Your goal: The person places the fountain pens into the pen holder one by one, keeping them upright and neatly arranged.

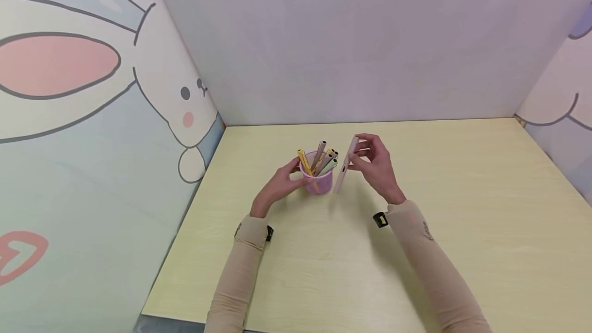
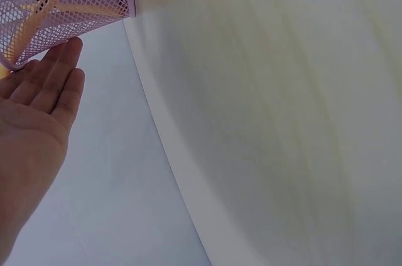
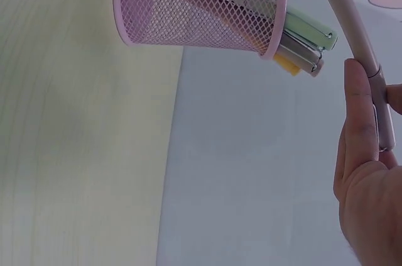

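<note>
A pink mesh pen holder (image 1: 322,185) stands upright on the table with several pens in it. My left hand (image 1: 280,184) holds its left side, thumb at the front and fingers behind; in the left wrist view the fingers (image 2: 53,80) lie against the mesh. Just right of the holder, my right hand (image 1: 376,167) pinches a pale pinkish pen (image 1: 350,152) near its upper, clipped end. That pen is tilted, its lower end beside the holder and apart from it. Yellow pens (image 1: 302,161), a green pen (image 3: 311,30) and grey-brown ones poke above the rim.
The light wood-look table (image 1: 462,209) reaches back to a plain pale wall (image 1: 361,45). At the left rises a wall with a cartoon rabbit (image 1: 166,86), and another printed wall (image 1: 559,81) borders the right side.
</note>
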`<control>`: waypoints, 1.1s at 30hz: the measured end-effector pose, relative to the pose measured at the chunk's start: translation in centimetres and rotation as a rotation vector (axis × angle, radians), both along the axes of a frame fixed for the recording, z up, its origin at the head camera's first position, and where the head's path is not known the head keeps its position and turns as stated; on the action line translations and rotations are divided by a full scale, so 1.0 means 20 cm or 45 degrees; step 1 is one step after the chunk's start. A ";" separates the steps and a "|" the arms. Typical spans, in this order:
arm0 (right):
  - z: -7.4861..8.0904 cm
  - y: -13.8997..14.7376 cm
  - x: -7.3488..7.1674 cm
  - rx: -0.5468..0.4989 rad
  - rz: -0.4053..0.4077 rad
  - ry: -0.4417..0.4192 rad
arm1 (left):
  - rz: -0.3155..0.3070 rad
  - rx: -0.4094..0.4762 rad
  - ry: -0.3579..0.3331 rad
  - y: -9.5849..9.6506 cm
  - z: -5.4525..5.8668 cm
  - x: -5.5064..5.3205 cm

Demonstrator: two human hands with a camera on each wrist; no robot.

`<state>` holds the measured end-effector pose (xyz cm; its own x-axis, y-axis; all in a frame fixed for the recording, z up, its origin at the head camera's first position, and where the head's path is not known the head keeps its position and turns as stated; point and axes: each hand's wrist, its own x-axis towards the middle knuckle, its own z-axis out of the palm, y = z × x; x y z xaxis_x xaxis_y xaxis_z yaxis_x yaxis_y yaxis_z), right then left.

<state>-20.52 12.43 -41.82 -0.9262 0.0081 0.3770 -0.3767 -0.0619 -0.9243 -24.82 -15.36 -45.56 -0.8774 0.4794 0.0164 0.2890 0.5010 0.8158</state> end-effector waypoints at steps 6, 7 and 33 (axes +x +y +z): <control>0.01 -0.04 -0.01 -0.031 -0.012 0.068 | -0.010 0.015 0.002 0.00 0.00 0.00; 0.01 -0.05 -0.01 -0.036 -0.016 0.079 | -0.010 0.016 0.001 -0.01 0.00 0.00; 0.02 -0.17 -0.04 -0.202 -0.154 0.251 | -0.034 0.040 0.005 -0.02 0.01 0.01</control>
